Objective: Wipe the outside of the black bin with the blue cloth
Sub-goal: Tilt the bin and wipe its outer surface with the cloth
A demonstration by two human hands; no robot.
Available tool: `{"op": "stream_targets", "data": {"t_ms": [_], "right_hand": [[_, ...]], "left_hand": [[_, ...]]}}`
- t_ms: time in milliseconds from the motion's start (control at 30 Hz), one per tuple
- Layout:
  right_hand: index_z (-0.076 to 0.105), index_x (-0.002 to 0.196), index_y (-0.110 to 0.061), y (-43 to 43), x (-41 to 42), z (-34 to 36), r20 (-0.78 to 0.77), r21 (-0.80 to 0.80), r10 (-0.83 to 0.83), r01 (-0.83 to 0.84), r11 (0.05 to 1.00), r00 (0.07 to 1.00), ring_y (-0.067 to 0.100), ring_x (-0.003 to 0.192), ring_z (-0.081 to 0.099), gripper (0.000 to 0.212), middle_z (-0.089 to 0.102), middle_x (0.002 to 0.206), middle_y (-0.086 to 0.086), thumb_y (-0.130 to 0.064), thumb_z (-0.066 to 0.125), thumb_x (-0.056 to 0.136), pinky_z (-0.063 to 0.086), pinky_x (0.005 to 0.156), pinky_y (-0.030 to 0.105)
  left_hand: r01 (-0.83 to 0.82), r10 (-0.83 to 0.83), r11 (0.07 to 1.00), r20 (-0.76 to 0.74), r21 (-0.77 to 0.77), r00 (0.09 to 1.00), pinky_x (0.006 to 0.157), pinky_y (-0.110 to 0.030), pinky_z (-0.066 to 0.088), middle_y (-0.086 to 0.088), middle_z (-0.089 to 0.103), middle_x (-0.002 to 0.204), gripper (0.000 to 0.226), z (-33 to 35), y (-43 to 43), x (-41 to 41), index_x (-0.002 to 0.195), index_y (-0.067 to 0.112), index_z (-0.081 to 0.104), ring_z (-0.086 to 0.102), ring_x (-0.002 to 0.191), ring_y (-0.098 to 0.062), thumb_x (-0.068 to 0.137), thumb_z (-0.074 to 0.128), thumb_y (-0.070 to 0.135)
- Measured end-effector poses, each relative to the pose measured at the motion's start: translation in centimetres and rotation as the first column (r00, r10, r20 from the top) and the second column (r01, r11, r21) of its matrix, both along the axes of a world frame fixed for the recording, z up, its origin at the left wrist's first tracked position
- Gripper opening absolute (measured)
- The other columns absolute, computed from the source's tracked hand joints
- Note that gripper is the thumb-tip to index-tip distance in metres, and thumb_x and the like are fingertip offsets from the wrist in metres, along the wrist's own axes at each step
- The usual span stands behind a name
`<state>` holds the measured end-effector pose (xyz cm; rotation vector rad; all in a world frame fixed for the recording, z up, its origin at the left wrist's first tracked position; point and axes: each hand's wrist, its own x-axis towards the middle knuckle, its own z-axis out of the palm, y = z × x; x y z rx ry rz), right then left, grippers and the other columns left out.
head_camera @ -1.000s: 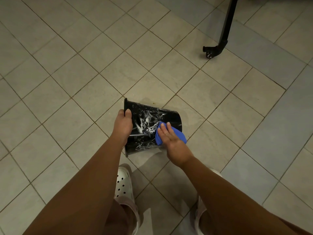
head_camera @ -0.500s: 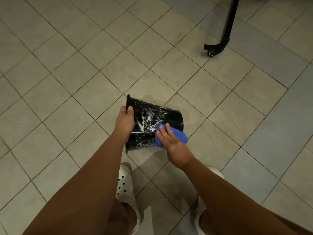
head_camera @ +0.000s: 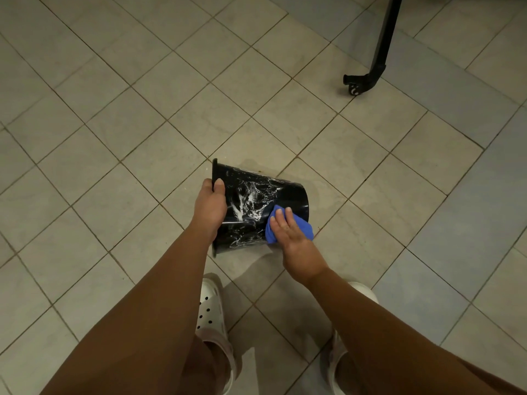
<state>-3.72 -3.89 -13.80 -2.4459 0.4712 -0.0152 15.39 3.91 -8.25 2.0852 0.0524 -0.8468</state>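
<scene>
Looking down from head height onto a tiled floor (head_camera: 114,138), toward a black bin (head_camera: 256,201) tipped on its side just ahead of two white clogs (head_camera: 209,309), rim to the left, base to the right; impossible to tell whether resting on the tiles or held just above them. Gripping the rim with the left hand (head_camera: 209,208), thumb laid on the outer wall, other fingers curled over the edge and hidden inside. Pressing a bunched blue cloth (head_camera: 302,226) against the lower wall near the base end with the right hand (head_camera: 293,238), fingers straight, close together and flat on the fabric, not curled round it. Showing white soapy streaks across the middle of the upward-facing wall and toward the rim, with a glossy, streak-free band near the base beside the cloth. Judged as partly done: probably the base-end band already wiped, the streaked middle and rim side left to do, plus the underside and the flat bottom, neither visible from here. Well apart at upper right, a black wheeled leg (head_camera: 379,52) of some furniture.
</scene>
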Motion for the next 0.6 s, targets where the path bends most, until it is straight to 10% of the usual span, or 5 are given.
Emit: {"op": "stream_targets", "data": {"t_ms": [400,600], "right_hand": [[0.014,0.147,-0.006,-0.8,2.1,0.9,-0.066,0.066,-0.179,0.183,0.981,0.982,0.026,0.143,-0.004,0.072,0.005,0.155,0.010,0.015,0.042,0.084,0.007,0.107,0.019],[0.008,0.147,-0.010,0.3,1.6,1.3,-0.025,0.052,0.033,-0.031,0.998,0.999,0.019,0.137,-0.019,0.073,-0.013,0.147,-0.002,0.016,0.036,0.085,0.001,0.110,0.021]], "left_hand": [[-0.049,0.048,0.998,-0.025,-0.044,0.999,0.101,-0.050,0.048,-0.011,0.062,0.121,0.027,0.0,-0.1,0.0,0.118,0.017,0.051,0.061,0.111,-0.030,0.108,0.032,0.034],[-0.005,0.005,1.000,0.013,-0.005,1.000,0.087,-0.042,0.050,-0.012,0.062,0.114,0.033,-0.1,0.1,-0.3,0.124,0.012,0.050,0.062,0.103,-0.029,0.108,0.031,0.034]]}}
